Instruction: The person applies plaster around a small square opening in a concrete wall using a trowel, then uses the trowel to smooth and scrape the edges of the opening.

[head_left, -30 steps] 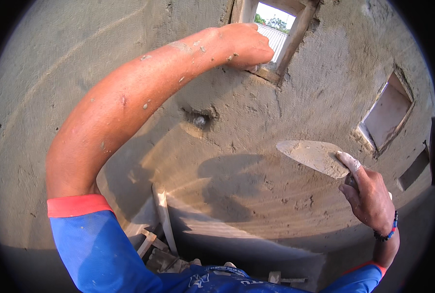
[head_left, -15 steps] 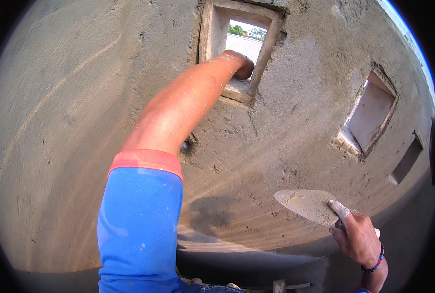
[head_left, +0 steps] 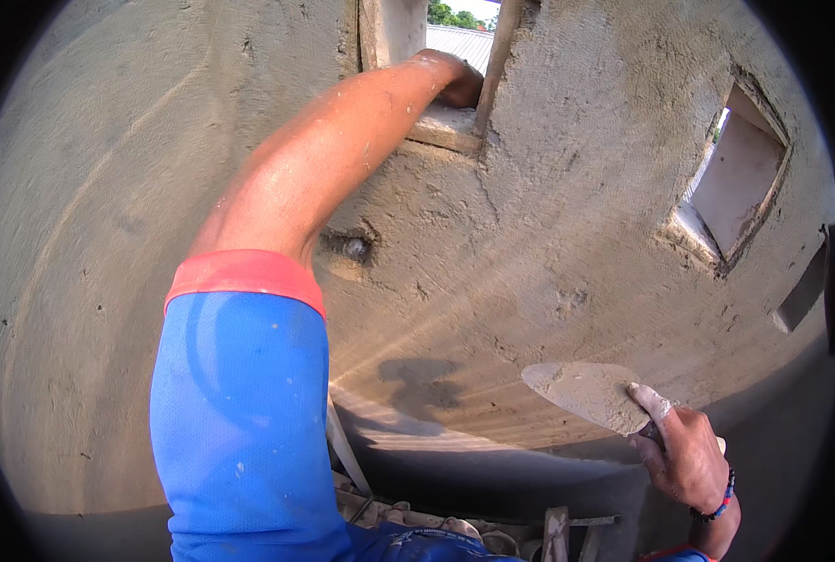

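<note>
Right hand (head_left: 689,459) closed round trowel (head_left: 584,395); left hand (head_left: 461,84) in window opening (head_left: 443,134), grip unclear.

Mason's trowel (head_left: 578,393): leaf-shaped blade, visible face coated with grey-brown mortar, rounded tip directed left; handle gripped and largely concealed; located at lower right of view. Rectangular window frame (head_left: 443,135): edges rough, sill pale and soiled; located near top centre, upper part outside view.
</note>
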`<control>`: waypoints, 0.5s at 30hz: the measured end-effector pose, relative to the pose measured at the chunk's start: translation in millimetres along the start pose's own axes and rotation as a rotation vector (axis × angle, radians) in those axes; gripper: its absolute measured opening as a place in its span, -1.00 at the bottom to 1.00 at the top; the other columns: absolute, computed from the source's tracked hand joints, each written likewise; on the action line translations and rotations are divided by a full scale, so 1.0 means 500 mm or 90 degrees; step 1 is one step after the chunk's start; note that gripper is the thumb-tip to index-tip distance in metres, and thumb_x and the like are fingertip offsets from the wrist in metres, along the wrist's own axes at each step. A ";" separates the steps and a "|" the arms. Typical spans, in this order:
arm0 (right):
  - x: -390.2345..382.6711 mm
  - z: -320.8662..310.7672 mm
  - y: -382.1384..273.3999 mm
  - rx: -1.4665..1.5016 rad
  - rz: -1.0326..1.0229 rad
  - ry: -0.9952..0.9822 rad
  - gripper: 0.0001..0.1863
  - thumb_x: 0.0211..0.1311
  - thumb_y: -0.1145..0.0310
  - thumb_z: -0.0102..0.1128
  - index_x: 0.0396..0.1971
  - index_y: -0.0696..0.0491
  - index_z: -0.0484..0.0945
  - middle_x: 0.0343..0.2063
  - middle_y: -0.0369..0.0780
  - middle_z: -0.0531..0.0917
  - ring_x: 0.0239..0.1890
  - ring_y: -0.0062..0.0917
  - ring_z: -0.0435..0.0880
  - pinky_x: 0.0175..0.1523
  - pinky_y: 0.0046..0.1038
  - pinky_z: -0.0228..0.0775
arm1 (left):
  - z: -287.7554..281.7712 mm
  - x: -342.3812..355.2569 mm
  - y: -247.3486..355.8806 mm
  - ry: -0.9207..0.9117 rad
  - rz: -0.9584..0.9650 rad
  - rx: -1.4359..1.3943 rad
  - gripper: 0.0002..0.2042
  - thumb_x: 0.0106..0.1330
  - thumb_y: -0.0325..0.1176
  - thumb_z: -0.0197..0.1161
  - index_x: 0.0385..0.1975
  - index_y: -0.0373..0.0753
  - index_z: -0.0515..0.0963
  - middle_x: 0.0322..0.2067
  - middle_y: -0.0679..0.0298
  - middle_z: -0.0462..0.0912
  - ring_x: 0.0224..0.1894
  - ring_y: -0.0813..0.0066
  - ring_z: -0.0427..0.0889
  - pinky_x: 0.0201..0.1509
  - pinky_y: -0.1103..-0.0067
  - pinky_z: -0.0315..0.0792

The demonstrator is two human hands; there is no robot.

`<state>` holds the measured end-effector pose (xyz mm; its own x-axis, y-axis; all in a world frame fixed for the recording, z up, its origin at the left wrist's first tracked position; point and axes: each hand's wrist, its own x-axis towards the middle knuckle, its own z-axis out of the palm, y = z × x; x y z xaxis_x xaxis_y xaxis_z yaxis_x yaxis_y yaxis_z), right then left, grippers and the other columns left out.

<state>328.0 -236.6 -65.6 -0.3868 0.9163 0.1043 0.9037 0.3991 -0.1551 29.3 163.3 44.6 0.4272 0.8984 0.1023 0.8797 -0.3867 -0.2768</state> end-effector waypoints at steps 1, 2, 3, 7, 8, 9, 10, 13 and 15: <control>0.005 0.004 0.007 0.009 -0.001 -0.028 -0.26 0.03 0.58 0.31 0.29 0.08 0.31 -0.42 0.01 0.64 -0.36 -0.02 0.62 -0.23 -0.14 0.46 | -0.003 0.006 -0.002 0.003 -0.004 0.006 -0.59 0.19 -0.25 0.14 0.02 -0.26 0.62 0.04 0.01 0.64 0.04 0.10 0.63 0.10 0.25 0.47; 0.012 0.006 0.010 0.010 -0.002 -0.032 -0.26 0.03 0.58 0.31 0.29 0.08 0.31 -0.42 0.01 0.64 -0.36 -0.02 0.62 -0.23 -0.14 0.46 | 0.003 0.013 -0.011 0.008 -0.011 0.009 -0.58 0.19 -0.22 0.16 0.02 -0.25 0.62 0.03 0.01 0.64 0.03 0.10 0.64 0.09 0.25 0.47; 0.022 0.010 0.013 0.018 -0.010 -0.043 -0.25 0.03 0.58 0.30 0.31 0.07 0.29 -0.43 0.01 0.63 -0.36 -0.02 0.61 -0.24 -0.14 0.46 | 0.005 0.022 -0.026 0.012 -0.025 0.015 -0.58 0.19 -0.20 0.17 0.01 -0.25 0.63 0.01 0.01 0.65 0.02 0.10 0.64 0.08 0.24 0.47; 0.047 0.032 0.030 0.027 -0.035 -0.084 -0.22 0.04 0.58 0.29 0.33 0.07 0.25 -0.47 0.01 0.61 -0.37 -0.02 0.60 -0.27 -0.14 0.44 | 0.022 0.028 -0.084 0.058 -0.112 0.045 -0.56 0.17 -0.13 0.22 0.00 -0.23 0.64 -0.02 0.01 0.67 -0.01 0.11 0.66 0.07 0.24 0.48; 0.051 0.037 0.038 0.030 -0.024 -0.082 -0.22 0.04 0.58 0.29 0.33 0.07 0.25 -0.47 0.01 0.61 -0.37 -0.02 0.60 -0.27 -0.14 0.44 | 0.006 0.020 -0.046 0.058 -0.101 0.046 -0.56 0.17 -0.13 0.22 0.00 -0.23 0.64 -0.02 0.01 0.67 -0.01 0.11 0.66 0.07 0.24 0.48; 0.052 0.039 0.048 0.038 -0.024 -0.081 -0.22 0.04 0.58 0.29 0.34 0.07 0.25 -0.47 0.01 0.61 -0.39 -0.03 0.59 -0.28 -0.13 0.43 | -0.024 -0.021 0.020 0.061 -0.057 0.048 -0.55 0.17 -0.12 0.23 0.01 -0.23 0.63 -0.01 0.02 0.67 0.00 0.11 0.65 0.07 0.24 0.48; 0.054 0.045 0.047 0.048 -0.041 -0.084 -0.22 0.05 0.57 0.30 0.34 0.07 0.25 -0.48 0.01 0.60 -0.40 -0.03 0.59 -0.29 -0.13 0.43 | -0.034 -0.061 0.039 0.052 -0.045 0.048 -0.55 0.17 -0.11 0.24 0.02 -0.23 0.63 -0.01 0.02 0.67 0.00 0.11 0.65 0.07 0.24 0.47; 0.042 0.065 0.042 0.053 -0.052 -0.094 -0.23 0.06 0.55 0.31 0.34 0.08 0.25 -0.50 0.00 0.59 -0.42 -0.04 0.58 -0.30 -0.12 0.42 | -0.048 -0.093 0.060 0.024 -0.001 0.071 -0.59 0.26 -0.29 0.09 0.07 -0.29 0.57 0.00 -0.02 0.65 -0.04 0.09 0.65 0.00 0.17 0.48; 0.042 0.067 0.038 0.062 -0.081 -0.104 -0.23 0.06 0.53 0.34 0.33 0.08 0.26 -0.52 -0.02 0.59 -0.44 -0.05 0.58 -0.31 -0.13 0.42 | -0.034 -0.004 0.017 -0.019 0.012 0.028 -0.60 0.31 -0.33 0.04 0.12 -0.30 0.53 0.02 -0.03 0.63 -0.04 0.05 0.65 -0.03 0.15 0.50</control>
<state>331.0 -208.7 -99.2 -0.5289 0.8481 -0.0303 0.8264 0.5066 -0.2458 39.6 154.5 58.3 0.4368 0.8970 0.0681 0.8609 -0.3948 -0.3209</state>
